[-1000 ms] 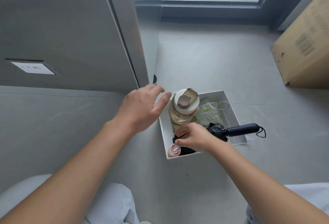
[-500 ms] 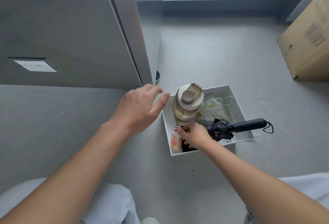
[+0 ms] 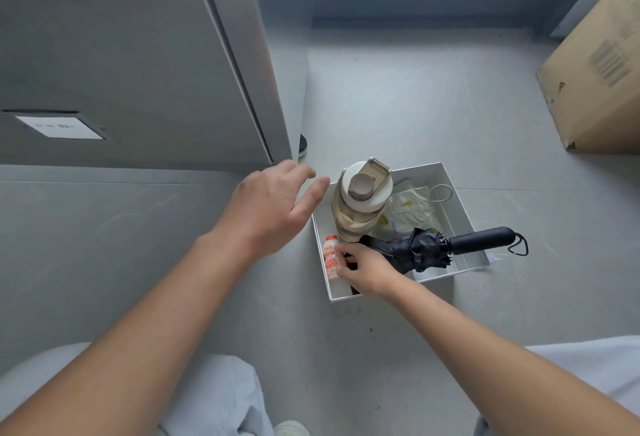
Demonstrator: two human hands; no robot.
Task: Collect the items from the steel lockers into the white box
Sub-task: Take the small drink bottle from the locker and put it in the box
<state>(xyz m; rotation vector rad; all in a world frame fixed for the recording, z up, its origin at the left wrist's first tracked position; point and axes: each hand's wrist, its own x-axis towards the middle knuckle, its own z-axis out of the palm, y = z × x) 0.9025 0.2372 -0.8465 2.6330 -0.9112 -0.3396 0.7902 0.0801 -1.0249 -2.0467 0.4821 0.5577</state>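
Observation:
The white box (image 3: 460, 203) stands on the grey floor. Inside it are a tall cream water bottle (image 3: 360, 203), a pale packet (image 3: 412, 213), a folded black umbrella (image 3: 422, 248) whose handle sticks out over the right wall, and a small drink bottle (image 3: 330, 257) with a red cap against the left wall. My right hand (image 3: 367, 271) reaches into the box's near left corner and pinches the small drink bottle with its fingertips. My left hand (image 3: 273, 208) hovers open above the floor just left of the box, holding nothing.
The grey steel locker (image 3: 138, 64) with a white label rises at the left, its corner just behind my left hand. A large cardboard carton (image 3: 599, 82) stands at the right. A dark window frame runs along the back. My knees are at the bottom.
My right hand has turned the small drink bottle from standing cap-up to lying along the box's left wall. The view has shifted slightly; my left hand stays hovering.

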